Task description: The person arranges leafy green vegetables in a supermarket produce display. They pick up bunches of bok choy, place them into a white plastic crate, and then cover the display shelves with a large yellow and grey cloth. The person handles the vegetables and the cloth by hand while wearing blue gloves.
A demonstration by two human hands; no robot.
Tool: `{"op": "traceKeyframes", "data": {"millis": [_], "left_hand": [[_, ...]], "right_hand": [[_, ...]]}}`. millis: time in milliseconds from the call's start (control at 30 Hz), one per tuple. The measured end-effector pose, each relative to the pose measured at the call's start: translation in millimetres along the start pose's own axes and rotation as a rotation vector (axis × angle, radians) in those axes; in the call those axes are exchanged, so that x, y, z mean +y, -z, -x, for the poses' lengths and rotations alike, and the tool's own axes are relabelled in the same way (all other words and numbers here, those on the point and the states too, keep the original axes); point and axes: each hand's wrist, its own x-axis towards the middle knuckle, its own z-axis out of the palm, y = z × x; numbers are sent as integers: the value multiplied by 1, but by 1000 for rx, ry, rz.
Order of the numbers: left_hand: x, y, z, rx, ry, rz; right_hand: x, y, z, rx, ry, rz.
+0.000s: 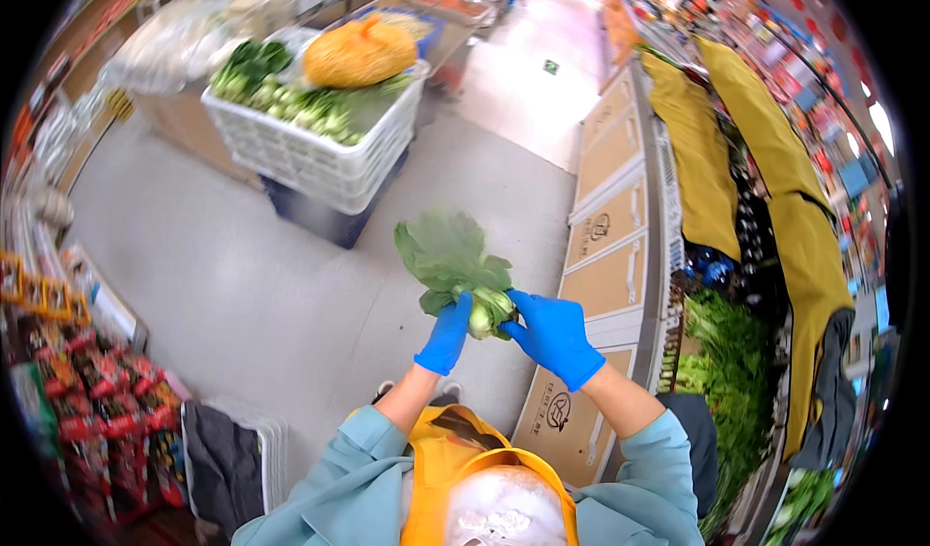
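Both hands wear blue gloves and meet at a bunch of leafy bok choy (454,255) in front of my body. My left hand (452,331) grips the bunch from its left side, the thumb lying along the stems. At the pale stem end, my right hand (548,331) pinches the stalks between thumb and fingers. The dark green leaves point away from me and look blurred. Beyond it stands a white plastic crate (312,153) holding more bok choy (283,106) and an orange mesh bag (360,53) on top.
A dark blue crate (327,212) sits beneath the white one. Along my right runs a vegetable display with leafy greens (726,393), yellow covers (690,153) and tan cabinet fronts (603,270). Red packaged goods (102,393) and a crate with dark cloth (221,459) are at my left.
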Motion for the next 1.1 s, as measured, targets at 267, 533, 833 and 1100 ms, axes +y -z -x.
{"op": "traceKeyframes", "data": {"millis": [267,533,833,1100], "left_hand": [[-20,58,-3,334,-185,-16],[-7,43,33,-55,-119,427],[-10,15,63,-223,-254,889],[-21,14,51,-820,-580,907]], "right_hand": [[-36,-1,-67,-107,470,13],[-48,-7,-131,-568,35,-1057],[-17,-15,-73,-218,829,-441],[-58,-32,-72,-258,889,-207]]}}
